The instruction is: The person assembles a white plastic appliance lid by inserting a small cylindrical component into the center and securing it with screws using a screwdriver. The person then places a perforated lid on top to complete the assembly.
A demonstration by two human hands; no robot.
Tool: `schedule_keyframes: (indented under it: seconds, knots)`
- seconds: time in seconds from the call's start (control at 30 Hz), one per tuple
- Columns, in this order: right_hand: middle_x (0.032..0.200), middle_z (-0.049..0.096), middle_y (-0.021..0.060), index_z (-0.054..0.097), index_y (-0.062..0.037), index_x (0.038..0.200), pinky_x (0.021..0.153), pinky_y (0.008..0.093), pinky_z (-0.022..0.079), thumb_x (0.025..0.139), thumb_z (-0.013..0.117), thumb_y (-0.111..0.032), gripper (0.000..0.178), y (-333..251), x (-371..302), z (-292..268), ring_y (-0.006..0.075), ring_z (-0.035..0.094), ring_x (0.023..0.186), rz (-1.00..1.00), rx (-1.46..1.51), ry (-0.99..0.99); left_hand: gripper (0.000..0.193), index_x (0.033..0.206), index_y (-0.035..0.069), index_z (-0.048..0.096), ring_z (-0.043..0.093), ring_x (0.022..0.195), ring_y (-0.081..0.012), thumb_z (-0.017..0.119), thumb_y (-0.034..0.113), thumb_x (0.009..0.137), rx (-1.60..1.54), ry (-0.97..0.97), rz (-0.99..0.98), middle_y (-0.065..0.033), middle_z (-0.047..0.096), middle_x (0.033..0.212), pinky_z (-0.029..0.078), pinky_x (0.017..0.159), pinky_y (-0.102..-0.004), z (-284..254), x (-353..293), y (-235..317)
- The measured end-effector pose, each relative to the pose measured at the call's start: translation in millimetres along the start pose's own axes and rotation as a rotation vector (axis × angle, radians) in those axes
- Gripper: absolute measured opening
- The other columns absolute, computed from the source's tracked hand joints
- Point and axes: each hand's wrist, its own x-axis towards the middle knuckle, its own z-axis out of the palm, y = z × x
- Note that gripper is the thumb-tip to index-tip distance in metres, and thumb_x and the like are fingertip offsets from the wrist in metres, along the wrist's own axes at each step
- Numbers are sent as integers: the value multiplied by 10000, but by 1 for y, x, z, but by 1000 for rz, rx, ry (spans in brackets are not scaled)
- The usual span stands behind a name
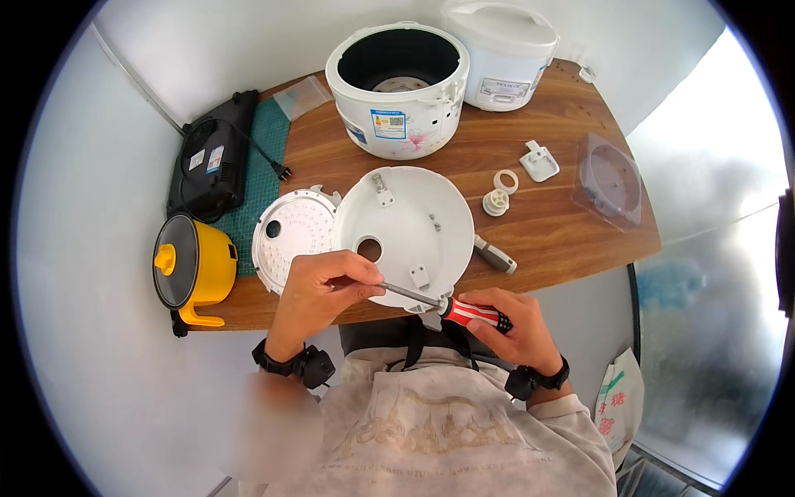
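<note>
My right hand (517, 319) is closed around the red, white and black handle of a screwdriver (470, 315). Its metal shaft points left, and my left hand (331, 286) pinches it at the tip. Anything small between those fingertips is too hidden to make out. Both hands are over the near edge of a round white rice cooker lid (414, 207), which lies with its inner side up. The lid has a round hole, small white brackets and several loose screws (435, 222) in it. Partly beneath its left side is a round metal plate (294, 232) with small dimples.
A rice cooker body (399, 124) and a second cooker (505, 62) stand at the back. Right of the lid lie a grey-handled tool (495, 255), a white valve (495, 203), a ring (506, 181) and a clear cover (609, 178). A yellow pot (211, 265) and black appliance (211, 157) occupy the left.
</note>
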Motion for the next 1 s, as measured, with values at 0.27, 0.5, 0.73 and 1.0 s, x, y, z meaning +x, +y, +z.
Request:
schedule_keyframes:
  seconds: [0.27, 0.5, 0.73, 1.0]
  knots:
    - [956, 729, 104, 728, -68, 1139, 690, 307, 550, 833, 764, -86, 308, -7, 6, 1, 240, 697, 791, -5, -96, 40, 146, 877, 12, 729, 714, 776, -134, 814, -34, 767, 74, 31, -35, -82, 755, 892, 571, 687, -229, -4, -2, -1]
    - [1017, 705, 97, 739, -71, 1115, 699, 311, 560, 808, 788, -62, 311, -27, 14, -6, 233, 693, 815, -61, -188, -2, 138, 884, 7, 723, 724, 792, -164, 815, 11, 781, 200, -23, 4, -83, 754, 907, 584, 713, -252, -4, -12, -10]
    - [1181, 632, 137, 656, -18, 1208, 821, 319, 562, 818, 743, -25, 399, -47, 35, -22, 233, 687, 974, 69, -64, -81, 118, 876, 10, 695, 691, 782, -143, 792, 8, 809, 52, -19, -42, -59, 728, 901, 570, 729, -242, -10, -22, -26]
    - [1350, 511, 187, 490, 8, 1272, 968, 400, 536, 828, 752, -56, 520, -30, 36, -7, 312, 646, 1160, 28, 591, 128, 136, 854, 3, 675, 700, 804, -113, 796, -25, 799, -169, 105, -24, -58, 738, 914, 582, 744, -248, -12, -33, -39]
